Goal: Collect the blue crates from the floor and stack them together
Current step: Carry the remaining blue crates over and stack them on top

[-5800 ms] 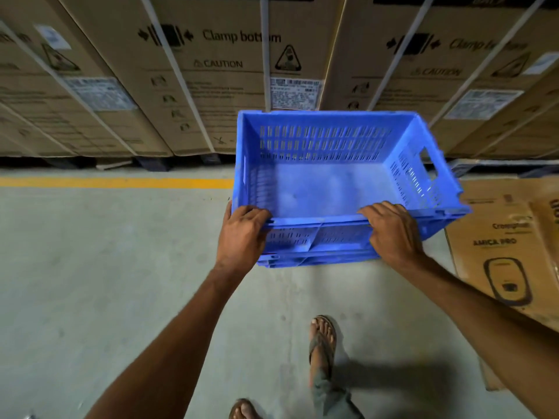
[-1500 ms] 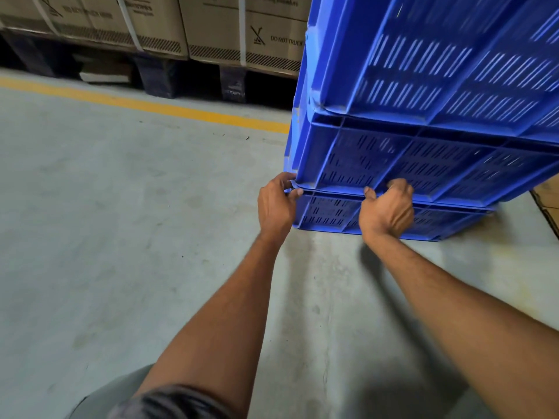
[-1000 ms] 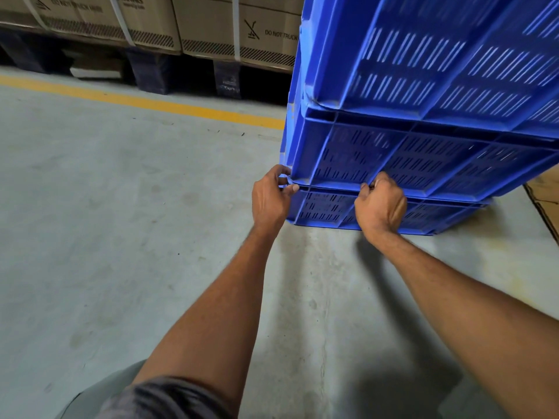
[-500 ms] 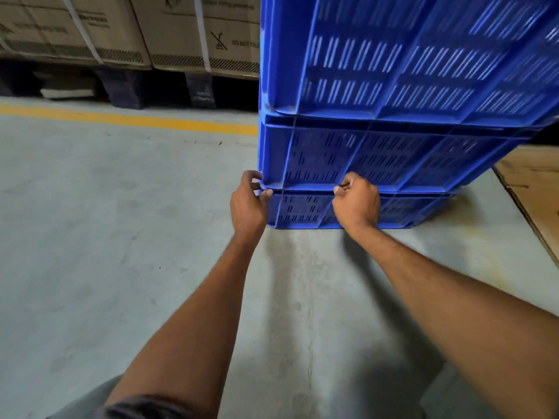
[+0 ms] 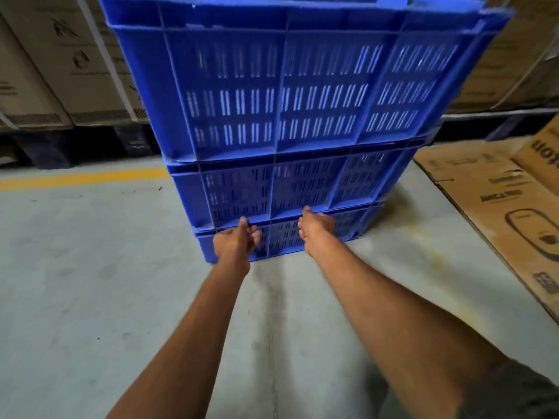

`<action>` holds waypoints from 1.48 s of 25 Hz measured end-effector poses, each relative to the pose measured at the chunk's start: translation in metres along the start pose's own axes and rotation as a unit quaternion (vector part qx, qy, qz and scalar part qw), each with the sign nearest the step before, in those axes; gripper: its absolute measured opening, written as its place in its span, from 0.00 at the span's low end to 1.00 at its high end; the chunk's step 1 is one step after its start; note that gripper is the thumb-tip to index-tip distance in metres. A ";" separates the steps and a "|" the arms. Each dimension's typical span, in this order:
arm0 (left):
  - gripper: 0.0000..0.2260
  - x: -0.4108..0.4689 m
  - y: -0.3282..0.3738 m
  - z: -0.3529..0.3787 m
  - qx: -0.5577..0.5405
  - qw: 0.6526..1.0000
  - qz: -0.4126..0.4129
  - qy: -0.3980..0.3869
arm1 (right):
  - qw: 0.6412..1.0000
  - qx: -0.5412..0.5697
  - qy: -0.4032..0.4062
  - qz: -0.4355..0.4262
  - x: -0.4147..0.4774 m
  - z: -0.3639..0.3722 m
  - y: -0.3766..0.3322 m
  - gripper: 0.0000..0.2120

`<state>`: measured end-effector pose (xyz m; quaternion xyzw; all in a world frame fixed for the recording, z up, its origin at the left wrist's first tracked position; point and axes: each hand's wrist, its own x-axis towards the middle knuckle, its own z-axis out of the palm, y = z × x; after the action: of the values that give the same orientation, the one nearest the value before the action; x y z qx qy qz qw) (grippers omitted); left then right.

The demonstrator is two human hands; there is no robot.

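Observation:
Three blue slotted crates stand stacked on the concrete floor: the top crate (image 5: 290, 86), the middle crate (image 5: 287, 186) and the bottom crate (image 5: 284, 240). My left hand (image 5: 236, 243) hovers in front of the bottom crate's rim, thumb up and fingers loosely curled, with nothing in it. My right hand (image 5: 316, 228) is at the seam between the middle and bottom crates, and its thumb touches the middle crate's lower edge. Its fingers are hidden behind the hand.
Strapped cardboard cartons (image 5: 75, 62) on dark pallets line the back. A yellow floor line (image 5: 84, 178) runs in front of them on the left. Flattened printed cardboard (image 5: 499, 213) lies on the floor to the right of the stack.
Both hands held the bottom crate's rim in tight fists; now the left has let go and the right has loosened. The view has pulled back and faces the stack more squarely.

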<state>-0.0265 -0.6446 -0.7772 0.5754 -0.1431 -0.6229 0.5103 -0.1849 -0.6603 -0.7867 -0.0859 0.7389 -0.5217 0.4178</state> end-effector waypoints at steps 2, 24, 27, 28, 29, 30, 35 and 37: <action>0.09 0.005 0.001 0.000 0.035 0.999 0.017 0.011 | 1.000 -0.012 0.011 -0.005 0.006 0.003 0.002 0.17; 0.12 -0.009 -0.009 0.028 0.036 0.999 -0.014 0.010 | 0.981 0.135 0.133 0.050 0.036 -0.047 -0.032 0.14; 0.12 -0.009 -0.009 0.034 0.030 0.999 -0.009 0.035 | 0.981 0.112 0.150 0.041 0.032 -0.046 -0.038 0.07; 0.13 -0.010 -0.010 0.035 0.031 0.999 -0.004 0.042 | 0.981 0.095 0.163 0.034 0.031 -0.044 -0.039 0.05; 0.13 -0.011 -0.011 0.036 0.033 0.998 0.000 0.048 | 0.981 0.084 0.173 0.023 0.031 -0.043 -0.038 0.05; 0.11 -0.013 -0.012 0.037 0.034 0.998 0.001 0.052 | 0.981 0.077 0.178 0.011 0.030 -0.043 -0.038 0.06; 0.06 -0.026 -0.027 0.039 0.225 0.949 0.216 0.039 | 0.957 -0.142 0.221 -0.120 0.011 -0.044 -0.029 0.09; 0.02 -0.031 -0.035 0.043 0.327 0.898 0.296 -0.007 | 0.912 -0.241 0.222 -0.245 -0.007 -0.044 -0.026 0.12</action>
<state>-0.0854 -0.6214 -0.7734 0.6367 -0.5056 -0.3654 0.4533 -0.2194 -0.6369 -0.7567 -0.2443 0.8718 -0.4189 0.0689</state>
